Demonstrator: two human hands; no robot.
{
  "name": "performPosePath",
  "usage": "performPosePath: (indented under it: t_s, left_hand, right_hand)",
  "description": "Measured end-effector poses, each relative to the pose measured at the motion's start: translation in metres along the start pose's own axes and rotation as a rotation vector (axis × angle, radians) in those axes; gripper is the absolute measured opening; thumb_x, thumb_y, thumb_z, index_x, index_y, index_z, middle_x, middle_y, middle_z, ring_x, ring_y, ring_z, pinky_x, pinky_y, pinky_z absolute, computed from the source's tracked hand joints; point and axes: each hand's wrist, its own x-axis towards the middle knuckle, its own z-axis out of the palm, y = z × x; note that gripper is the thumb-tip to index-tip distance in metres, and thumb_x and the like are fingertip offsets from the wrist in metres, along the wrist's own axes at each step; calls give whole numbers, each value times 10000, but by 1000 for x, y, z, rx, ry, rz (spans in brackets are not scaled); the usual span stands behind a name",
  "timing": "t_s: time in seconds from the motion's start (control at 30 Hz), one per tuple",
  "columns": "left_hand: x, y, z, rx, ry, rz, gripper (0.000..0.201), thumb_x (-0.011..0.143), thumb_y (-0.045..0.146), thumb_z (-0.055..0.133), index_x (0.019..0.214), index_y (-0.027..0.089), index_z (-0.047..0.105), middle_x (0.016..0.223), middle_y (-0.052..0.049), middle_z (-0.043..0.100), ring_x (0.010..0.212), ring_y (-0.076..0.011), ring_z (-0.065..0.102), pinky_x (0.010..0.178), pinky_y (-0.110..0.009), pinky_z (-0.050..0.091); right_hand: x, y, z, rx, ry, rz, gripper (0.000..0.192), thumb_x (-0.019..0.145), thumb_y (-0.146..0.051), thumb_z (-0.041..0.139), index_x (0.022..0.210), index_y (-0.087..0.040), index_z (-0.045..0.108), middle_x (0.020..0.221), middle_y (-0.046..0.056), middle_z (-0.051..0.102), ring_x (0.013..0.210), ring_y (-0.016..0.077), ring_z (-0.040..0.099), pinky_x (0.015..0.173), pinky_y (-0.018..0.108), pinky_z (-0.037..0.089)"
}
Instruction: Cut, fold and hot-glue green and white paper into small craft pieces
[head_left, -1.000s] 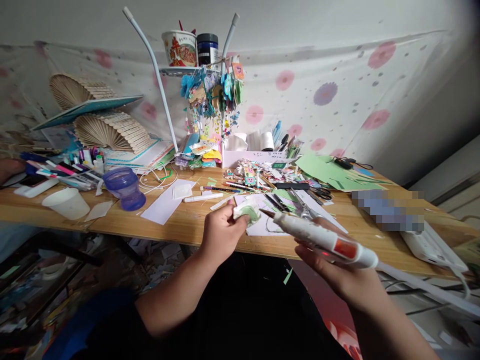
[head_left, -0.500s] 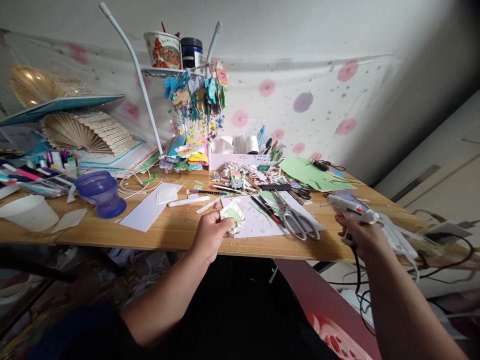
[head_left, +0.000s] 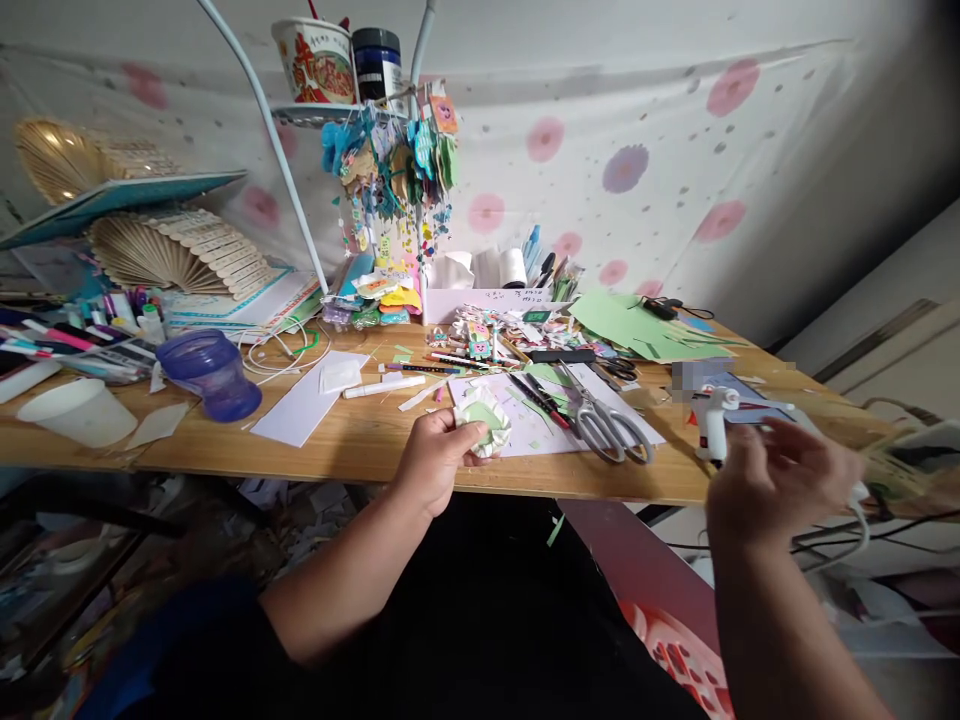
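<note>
My left hand (head_left: 442, 445) pinches a round paper piece (head_left: 484, 420) at the table's front edge. Its middle is pale green, and a crinkled white border runs around it. A white glue gun (head_left: 712, 425) stands at the right of the table. Just in front and to the right of it is my right hand (head_left: 784, 475), blurred by motion, its fingers loosely bent and apart. I see nothing held in it. Grey-handled scissors (head_left: 611, 425) lie between the hands on a white sheet (head_left: 517, 440), beside dark pens and green scraps.
A purple cup (head_left: 210, 375), a white cup (head_left: 82, 412) and several markers (head_left: 75, 345) are at the left. Green paper (head_left: 637, 325) lies at the back right, near a heap of small cutouts (head_left: 487, 335). Trinkets (head_left: 394, 170) hang from a rack.
My right hand has let go of the glue gun, which now stands on the table, and has shifted right. The view has tilted slightly; my left hand still holds the paper piece.
</note>
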Motion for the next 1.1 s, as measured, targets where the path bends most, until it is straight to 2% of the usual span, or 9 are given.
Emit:
performPosePath:
  t_s: [0.03, 0.13, 0.17, 0.2, 0.27, 0.43, 0.7, 0.9, 1.1]
  left_hand:
    - [-1, 0, 1, 0, -12, 2, 298, 572, 301, 772, 760, 94, 669, 705, -60, 688, 551, -128, 612, 534, -258, 520]
    - [-5, -1, 4, 13, -44, 28, 283, 610, 290, 749, 801, 94, 675, 709, -62, 690, 547, -125, 606, 532, -248, 501]
    - [-6, -2, 4, 15, -47, 47, 276, 623, 282, 741, 816, 96, 679, 725, -63, 692, 562, -126, 606, 539, -247, 498]
    - [-6, -2, 4, 17, -45, 70, 267, 635, 273, 734, 830, 98, 683, 747, -64, 695, 585, -127, 607, 551, -245, 495]
    - [-7, -4, 4, 27, -33, 124, 247, 656, 257, 720, 848, 104, 692, 780, -62, 697, 636, -130, 605, 582, -241, 490]
    - [-7, -7, 0, 75, -27, 195, 189, 682, 248, 704, 814, 112, 702, 738, -40, 687, 642, -118, 577, 609, -229, 463]
    - [-8, -4, 0, 104, -79, 209, 180, 687, 257, 705, 806, 121, 699, 737, -28, 681, 645, -119, 569, 639, -237, 458]
    - [-9, -2, 1, 198, -79, 282, 134, 698, 237, 684, 764, 121, 679, 712, -13, 661, 660, -122, 558, 651, -230, 446]
    - [-13, -2, 0, 422, -43, 378, 139, 739, 258, 632, 713, 122, 644, 644, 4, 591, 606, -109, 500, 593, -216, 406]
  right_hand:
    - [-12, -21, 2, 17, -14, -24, 83, 776, -242, 640, 830, -196, 596, 782, 74, 517, 713, 221, 510, 682, 377, 399]
    - [-41, -79, 18, 289, -429, -54, 41, 794, -239, 624, 826, -213, 622, 826, 65, 579, 803, 223, 558, 739, 374, 446]
    - [-47, -94, 26, 378, -629, -7, 73, 803, -258, 617, 860, -216, 636, 849, 60, 596, 807, 211, 573, 733, 359, 466]
    - [-53, -105, 33, 474, -751, 81, 119, 791, -283, 634, 890, -217, 642, 886, 60, 603, 810, 203, 583, 708, 341, 488]
    - [-60, -119, 47, 639, -896, 284, 169, 771, -312, 663, 913, -220, 654, 901, 51, 620, 812, 187, 596, 681, 309, 507]
    - [-70, -129, 59, 893, -911, 615, 130, 744, -285, 696, 858, -223, 712, 797, 19, 663, 740, 147, 595, 671, 273, 503]
    - [-68, -135, 60, 1041, -921, 855, 107, 680, -277, 751, 740, -198, 712, 639, 1, 647, 587, 117, 576, 608, 269, 490]
    - [-65, -132, 60, 966, -937, 750, 136, 632, -281, 792, 697, -190, 715, 616, 2, 638, 581, 112, 557, 597, 258, 471]
    - [-59, -130, 58, 728, -952, 459, 139, 677, -308, 748, 693, -180, 696, 664, 19, 648, 628, 131, 550, 603, 266, 451]
